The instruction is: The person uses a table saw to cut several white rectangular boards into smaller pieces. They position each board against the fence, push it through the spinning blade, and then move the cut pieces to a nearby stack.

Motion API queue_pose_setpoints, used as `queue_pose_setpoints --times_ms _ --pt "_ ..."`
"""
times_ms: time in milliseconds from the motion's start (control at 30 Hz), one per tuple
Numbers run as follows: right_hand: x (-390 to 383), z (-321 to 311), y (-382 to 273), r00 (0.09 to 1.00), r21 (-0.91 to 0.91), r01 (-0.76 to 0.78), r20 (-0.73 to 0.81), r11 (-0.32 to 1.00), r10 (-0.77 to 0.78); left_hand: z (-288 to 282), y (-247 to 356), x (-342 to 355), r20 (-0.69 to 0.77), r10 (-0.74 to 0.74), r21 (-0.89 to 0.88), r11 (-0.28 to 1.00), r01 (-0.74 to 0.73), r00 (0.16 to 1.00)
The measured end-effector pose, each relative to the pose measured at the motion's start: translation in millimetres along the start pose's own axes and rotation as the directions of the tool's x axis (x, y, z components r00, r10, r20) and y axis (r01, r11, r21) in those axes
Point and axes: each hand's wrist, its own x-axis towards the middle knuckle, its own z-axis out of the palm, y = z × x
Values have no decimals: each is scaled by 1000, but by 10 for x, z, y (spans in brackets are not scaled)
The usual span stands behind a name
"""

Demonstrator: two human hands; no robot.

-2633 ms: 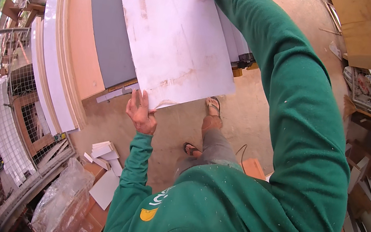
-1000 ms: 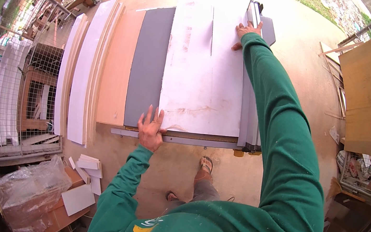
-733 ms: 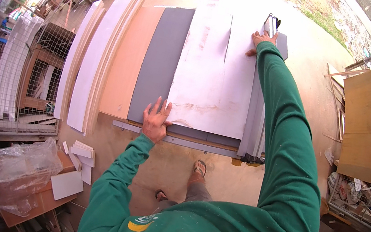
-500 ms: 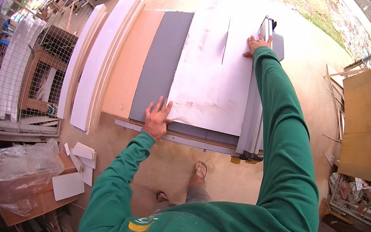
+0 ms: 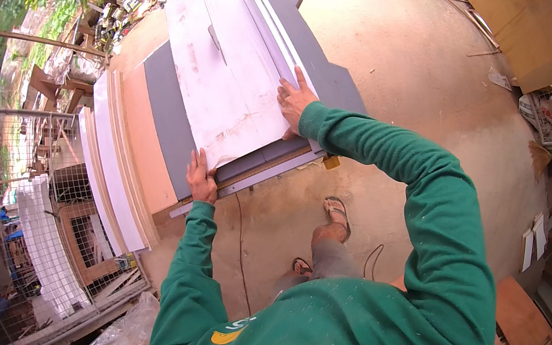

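Note:
A long white board (image 5: 209,90) with brown smudges lies flat on the grey top of a table saw (image 5: 171,94). A thin, dark blade-like fin (image 5: 217,45) stands up through it, in line with a narrow cut. My left hand (image 5: 201,179) rests at the board's near left corner, its fingers apart. Along the right side runs a pale metal fence (image 5: 270,23). My right hand (image 5: 294,105) lies with fingers stretched out over the board's right edge, beside the fence; its palm and part of the thumb are hidden.
A tan panel (image 5: 143,122) adjoins the saw's left side, with long white boards (image 5: 119,169) beyond it. Wire mesh fencing (image 5: 89,215) stands farther left. A dark cord (image 5: 241,254) crosses the concrete floor near my feet. Wood offcuts (image 5: 523,342) lie at lower right.
My right hand has come back from the fence's far end to the board's near right part. My left hand stays at the near left corner. The whole view has turned.

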Motion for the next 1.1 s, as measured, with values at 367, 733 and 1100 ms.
queue_pose_setpoints --times_ms 367,733,1100 --pt "-51 66 -87 999 -68 -45 3 997 45 35 17 41 -69 58 -30 998 -61 996" --pt "34 7 -56 993 -85 -101 56 991 106 6 30 134 -47 22 -37 999 -24 999" --pt "220 -53 74 989 -82 -126 70 989 132 8 22 351 -36 16 13 1000 -16 999"
